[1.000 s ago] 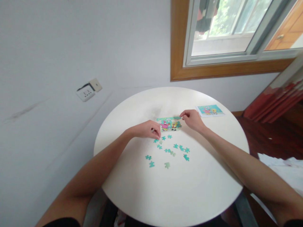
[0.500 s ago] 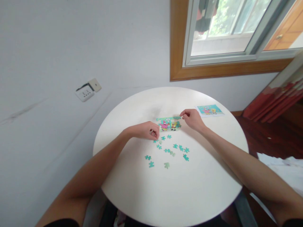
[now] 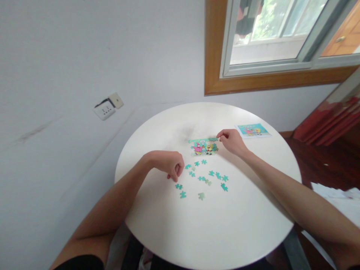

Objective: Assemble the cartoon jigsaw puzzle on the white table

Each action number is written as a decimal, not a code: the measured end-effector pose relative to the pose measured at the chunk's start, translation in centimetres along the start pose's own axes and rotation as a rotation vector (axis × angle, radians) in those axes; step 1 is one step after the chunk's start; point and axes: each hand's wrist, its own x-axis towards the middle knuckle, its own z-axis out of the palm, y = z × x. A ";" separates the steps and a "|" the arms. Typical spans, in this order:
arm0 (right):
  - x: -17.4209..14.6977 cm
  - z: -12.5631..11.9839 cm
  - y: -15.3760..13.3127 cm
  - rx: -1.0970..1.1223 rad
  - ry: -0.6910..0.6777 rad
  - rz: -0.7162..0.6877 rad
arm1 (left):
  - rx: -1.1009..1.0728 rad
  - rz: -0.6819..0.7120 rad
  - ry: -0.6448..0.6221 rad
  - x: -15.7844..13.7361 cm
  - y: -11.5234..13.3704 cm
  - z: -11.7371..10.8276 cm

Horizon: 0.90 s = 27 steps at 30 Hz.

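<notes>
My left hand point(image 3: 173, 166) is over the table's left-centre, its fingers curled and pointing down, with nothing visible in them. Just below its fingertips lies a teal jigsaw piece point(image 3: 179, 186); another teal piece point(image 3: 183, 194) is nearer me. A partly joined jigsaw puzzle point(image 3: 205, 147) shows pink and yellow cartoon figures. At its upper right corner, the fingers of my right hand point(image 3: 231, 141) are pinched together; whatever is between them is too small to make out. Several loose pieces point(image 3: 201, 178), mostly teal, are scattered below the puzzle, with a pale green piece point(image 3: 201, 196) closest to me.
A printed picture card point(image 3: 253, 130) with the same cartoon figures lies at the back right of the round white table point(image 3: 225, 228). Behind are a wall with a socket point(image 3: 104, 109), a wood-framed window point(image 3: 211, 56) and a red curtain point(image 3: 323, 120).
My left hand has moved toward me and left, away from a teal piece near the puzzle to above another one. My right hand stays at the puzzle's corner. The view has shifted slightly.
</notes>
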 end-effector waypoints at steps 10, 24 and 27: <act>0.0 0.1 0.1 -0.015 -0.011 -0.001 | 0.007 -0.007 -0.024 0.5 1.2 1.1; 0.0 0.2 0.2 -0.010 -0.014 -0.004 | 0.036 0.054 0.029 1.0 0.8 0.9; 0.0 0.1 0.1 -0.005 -0.017 -0.001 | 0.151 0.121 0.268 1.3 1.0 0.3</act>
